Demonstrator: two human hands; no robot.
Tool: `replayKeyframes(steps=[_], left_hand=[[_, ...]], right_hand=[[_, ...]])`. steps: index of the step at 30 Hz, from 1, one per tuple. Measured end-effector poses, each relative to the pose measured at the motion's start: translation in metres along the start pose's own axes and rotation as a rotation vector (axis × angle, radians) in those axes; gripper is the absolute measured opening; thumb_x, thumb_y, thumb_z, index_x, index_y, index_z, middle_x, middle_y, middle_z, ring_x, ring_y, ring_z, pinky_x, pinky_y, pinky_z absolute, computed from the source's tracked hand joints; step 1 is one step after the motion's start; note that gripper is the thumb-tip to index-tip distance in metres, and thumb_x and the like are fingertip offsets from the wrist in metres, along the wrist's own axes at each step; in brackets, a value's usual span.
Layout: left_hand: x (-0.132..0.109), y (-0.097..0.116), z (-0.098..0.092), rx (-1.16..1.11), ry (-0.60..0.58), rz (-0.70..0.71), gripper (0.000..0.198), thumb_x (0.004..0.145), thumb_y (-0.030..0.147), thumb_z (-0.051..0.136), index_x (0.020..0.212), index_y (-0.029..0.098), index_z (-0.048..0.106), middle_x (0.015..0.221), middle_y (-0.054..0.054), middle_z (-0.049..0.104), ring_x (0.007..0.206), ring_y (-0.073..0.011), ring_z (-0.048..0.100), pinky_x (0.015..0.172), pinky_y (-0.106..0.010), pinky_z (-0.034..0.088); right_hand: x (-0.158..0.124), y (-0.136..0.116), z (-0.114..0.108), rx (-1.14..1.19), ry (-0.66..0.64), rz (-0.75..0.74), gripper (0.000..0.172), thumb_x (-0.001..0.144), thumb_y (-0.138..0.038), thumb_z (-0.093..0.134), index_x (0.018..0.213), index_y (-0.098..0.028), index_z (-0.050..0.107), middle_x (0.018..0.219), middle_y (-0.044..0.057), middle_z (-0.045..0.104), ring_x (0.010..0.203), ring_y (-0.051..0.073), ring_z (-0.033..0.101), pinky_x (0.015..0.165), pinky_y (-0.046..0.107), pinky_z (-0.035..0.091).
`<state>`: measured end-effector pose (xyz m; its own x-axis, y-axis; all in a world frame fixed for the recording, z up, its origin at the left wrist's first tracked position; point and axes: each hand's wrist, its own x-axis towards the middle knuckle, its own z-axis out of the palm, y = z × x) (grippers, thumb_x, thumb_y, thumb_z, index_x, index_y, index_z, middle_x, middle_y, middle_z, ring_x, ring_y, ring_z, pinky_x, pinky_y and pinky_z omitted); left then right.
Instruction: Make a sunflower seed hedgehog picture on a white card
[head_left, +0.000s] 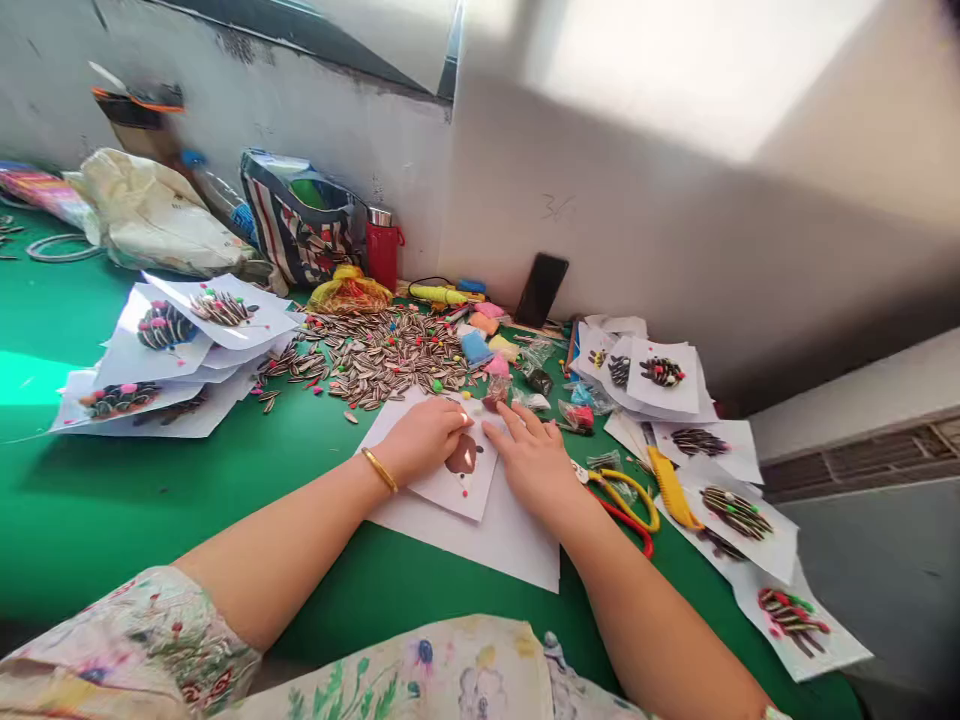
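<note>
A small white paper card (469,500) lies on larger white sheets (517,545) on the green table. The card carries a flattened brown clay shape (459,458) with small dark feet and a red dot near its lower end. My left hand (426,440), a gold bangle at its wrist, rests on the card's left side with fingers curled together at the clay's upper edge. Whatever its fingertips pinch is hidden. My right hand (536,465) lies on the card's right edge, fingers stretched and spread, near a bag of brown clay (495,392).
Striped sunflower seeds (390,355) are heaped beyond the card, beside coloured clay packets (475,348). Finished seed-picture cards are stacked at left (217,330) and right (664,375). Scissors (626,500), a yellow utility knife (673,488), a phone (541,290) and a red flask (382,250) stand around.
</note>
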<state>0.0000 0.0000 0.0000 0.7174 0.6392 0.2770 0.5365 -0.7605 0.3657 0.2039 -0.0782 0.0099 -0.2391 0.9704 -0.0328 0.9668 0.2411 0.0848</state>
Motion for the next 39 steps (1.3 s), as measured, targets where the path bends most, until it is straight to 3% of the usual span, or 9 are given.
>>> replayKeyframes(steps=[6, 10, 22, 27, 33, 39], left_hand=[[0.001, 0.0, 0.001, 0.015, -0.018, 0.068, 0.025, 0.091, 0.012, 0.051, 0.099, 0.019, 0.074, 0.099, -0.007, 0.074, 0.098, -0.022, 0.063, 0.092, -0.037, 0.047], [0.0, -0.002, 0.002, 0.027, -0.017, 0.094, 0.025, 0.09, 0.011, 0.051, 0.095, 0.019, 0.074, 0.1, -0.006, 0.075, 0.098, -0.0216, 0.064, 0.093, -0.037, 0.046], [0.001, -0.001, 0.002, 0.017, -0.018, 0.058, 0.024, 0.09, 0.012, 0.05, 0.094, 0.018, 0.073, 0.097, -0.006, 0.074, 0.095, -0.0225, 0.062, 0.09, -0.037, 0.046], [0.001, -0.002, 0.002, 0.012, -0.014, 0.055, 0.025, 0.089, 0.012, 0.05, 0.094, 0.02, 0.073, 0.096, -0.007, 0.073, 0.095, -0.022, 0.062, 0.088, -0.037, 0.046], [0.001, -0.002, 0.002, -0.001, -0.021, 0.045, 0.025, 0.09, 0.012, 0.049, 0.093, 0.019, 0.073, 0.096, -0.007, 0.073, 0.095, -0.0223, 0.062, 0.089, -0.037, 0.046], [0.0, -0.002, 0.002, 0.001, -0.015, 0.037, 0.026, 0.09, 0.012, 0.049, 0.094, 0.019, 0.073, 0.1, -0.006, 0.074, 0.096, -0.0222, 0.062, 0.089, -0.037, 0.046]], right_hand=[[-0.008, 0.007, -0.007, 0.015, -0.007, 0.041, 0.055, 0.094, -0.015, 0.039, 0.146, -0.032, 0.044, 0.163, 0.003, 0.025, 0.148, 0.027, 0.021, 0.11, 0.056, 0.029], [-0.009, 0.005, -0.013, 0.034, -0.012, 0.005, 0.056, 0.093, -0.014, 0.04, 0.144, -0.036, 0.047, 0.163, 0.001, 0.026, 0.148, 0.027, 0.022, 0.11, 0.056, 0.028], [-0.005, 0.001, -0.004, 0.044, -0.007, -0.029, 0.051, 0.097, -0.019, 0.04, 0.143, -0.04, 0.047, 0.163, 0.002, 0.025, 0.148, 0.028, 0.022, 0.109, 0.054, 0.029], [-0.003, 0.002, -0.004, 0.032, -0.007, 0.042, 0.052, 0.097, -0.018, 0.037, 0.144, -0.038, 0.046, 0.163, 0.004, 0.026, 0.148, 0.029, 0.022, 0.109, 0.057, 0.028], [-0.005, 0.001, -0.007, 0.038, -0.027, -0.033, 0.052, 0.097, -0.019, 0.039, 0.143, -0.043, 0.046, 0.164, 0.001, 0.023, 0.149, 0.028, 0.021, 0.109, 0.056, 0.028], [-0.007, 0.004, -0.011, 0.006, -0.042, 0.043, 0.05, 0.095, -0.018, 0.04, 0.141, -0.036, 0.051, 0.163, 0.004, 0.025, 0.149, 0.029, 0.019, 0.11, 0.056, 0.028]])
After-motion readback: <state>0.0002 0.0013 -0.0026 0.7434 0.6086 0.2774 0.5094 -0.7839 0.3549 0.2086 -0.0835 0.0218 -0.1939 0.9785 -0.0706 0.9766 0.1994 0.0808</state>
